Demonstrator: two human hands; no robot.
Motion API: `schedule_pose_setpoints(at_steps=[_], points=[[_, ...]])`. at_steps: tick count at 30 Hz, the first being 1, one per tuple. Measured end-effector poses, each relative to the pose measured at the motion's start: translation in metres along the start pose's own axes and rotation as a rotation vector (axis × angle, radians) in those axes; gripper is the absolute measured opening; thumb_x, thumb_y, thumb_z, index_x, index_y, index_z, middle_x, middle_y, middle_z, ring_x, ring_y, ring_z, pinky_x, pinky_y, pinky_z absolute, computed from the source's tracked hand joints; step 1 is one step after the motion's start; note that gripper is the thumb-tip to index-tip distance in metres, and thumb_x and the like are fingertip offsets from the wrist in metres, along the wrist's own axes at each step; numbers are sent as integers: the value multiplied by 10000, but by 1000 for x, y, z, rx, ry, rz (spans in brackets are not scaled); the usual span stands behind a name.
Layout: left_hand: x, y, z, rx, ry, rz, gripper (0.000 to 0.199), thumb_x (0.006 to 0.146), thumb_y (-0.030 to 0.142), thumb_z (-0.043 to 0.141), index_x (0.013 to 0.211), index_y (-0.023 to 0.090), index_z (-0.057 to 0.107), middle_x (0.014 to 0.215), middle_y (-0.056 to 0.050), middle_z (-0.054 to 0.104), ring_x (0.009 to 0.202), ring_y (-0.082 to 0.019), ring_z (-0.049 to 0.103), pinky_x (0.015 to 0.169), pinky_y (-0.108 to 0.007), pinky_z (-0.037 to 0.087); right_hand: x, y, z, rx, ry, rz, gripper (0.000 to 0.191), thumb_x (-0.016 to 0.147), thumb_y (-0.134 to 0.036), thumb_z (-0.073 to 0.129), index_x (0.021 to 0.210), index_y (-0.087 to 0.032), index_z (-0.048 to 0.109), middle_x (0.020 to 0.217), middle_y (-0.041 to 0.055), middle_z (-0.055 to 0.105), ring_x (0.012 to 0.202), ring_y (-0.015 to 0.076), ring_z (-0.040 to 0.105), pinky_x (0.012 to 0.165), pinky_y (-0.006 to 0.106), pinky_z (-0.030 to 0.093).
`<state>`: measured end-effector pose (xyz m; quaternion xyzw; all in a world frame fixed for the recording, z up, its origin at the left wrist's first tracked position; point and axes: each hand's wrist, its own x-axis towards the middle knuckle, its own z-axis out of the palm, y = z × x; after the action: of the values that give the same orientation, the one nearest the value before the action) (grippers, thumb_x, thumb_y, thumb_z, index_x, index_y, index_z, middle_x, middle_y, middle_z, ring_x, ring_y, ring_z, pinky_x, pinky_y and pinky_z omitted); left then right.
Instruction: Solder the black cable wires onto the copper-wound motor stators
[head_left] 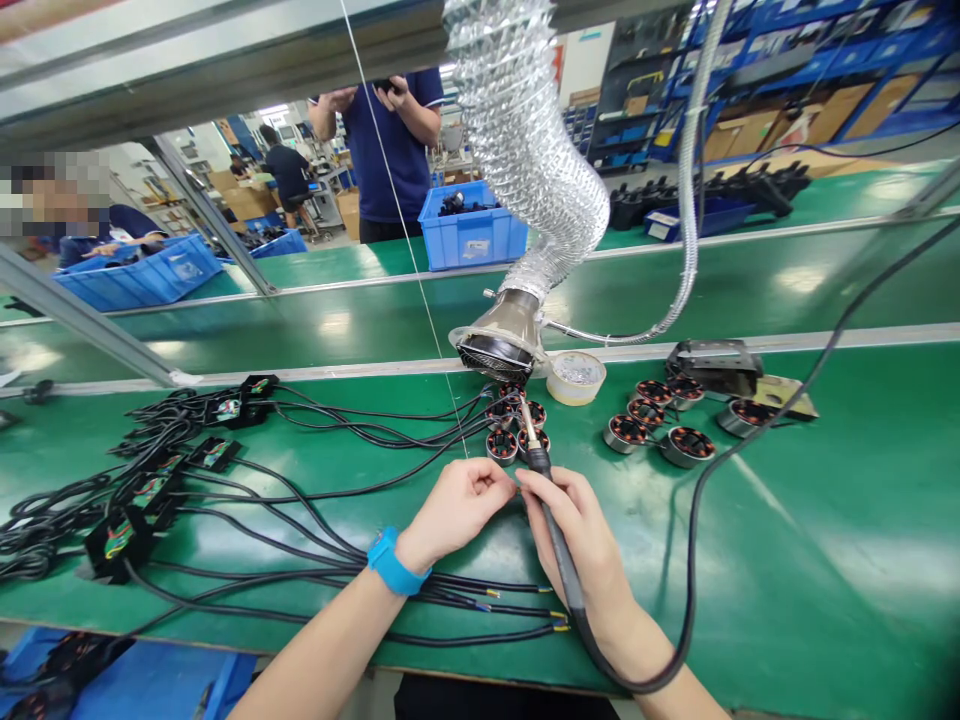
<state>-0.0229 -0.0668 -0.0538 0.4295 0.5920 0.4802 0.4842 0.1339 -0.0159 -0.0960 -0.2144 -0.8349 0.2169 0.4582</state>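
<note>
My right hand [581,540] is wrapped round a soldering iron [561,555], whose metal tip points away from me at a small group of round copper-wound motor parts [501,445]. My left hand [461,505] is closed in a pinch just left of it, fingertips nearly meeting those of my right hand; what it pinches is too small to make out. A thin solder wire [442,340] runs down from above towards my left hand. Black cables [360,425] reach the motor parts from the left. More cables with bare coloured ends [559,620] lie below my hands.
A fume hood [499,335] on a silver duct [540,130] hangs above the motor parts, beside a round tub [576,378]. Several motor parts [688,445] lie right. Black housings with circuit boards [120,540] sit left. People and blue bins [474,235] are beyond the green bench [810,560].
</note>
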Motion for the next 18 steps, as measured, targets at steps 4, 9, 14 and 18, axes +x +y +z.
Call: schedule_pose_setpoints(at_steps=[4,9,14,18], points=[[2,-3,3,-53,51,-52,287,798,390,647,754,113,584,615,46,460,496,-31,305,501,-186,269,8,-7,-6,3,106,30,385,978,-109,502,1339,-236,548,1110,81,578,965,156,636,873,286,553],[1,-5,6,-56,100,-101,259,791,380,620,762,124,594,535,66,408,449,-34,285,461,-189,225,5,-14,-21,25,283,132,277,945,-132,587,1206,-211,635,991,62,675,828,172,674,791,313,580],[0,-5,8,-45,119,-116,267,775,392,635,746,132,584,502,80,351,442,-37,261,457,-195,199,-18,-7,-26,14,435,203,144,936,-224,563,920,-193,702,738,32,671,683,204,671,709,376,588],[-1,-5,9,-31,129,-102,289,764,409,655,721,134,574,504,80,342,462,-38,259,479,-197,214,-23,-6,-26,88,450,114,172,914,-183,541,861,-196,704,640,11,616,608,182,624,611,352,549]])
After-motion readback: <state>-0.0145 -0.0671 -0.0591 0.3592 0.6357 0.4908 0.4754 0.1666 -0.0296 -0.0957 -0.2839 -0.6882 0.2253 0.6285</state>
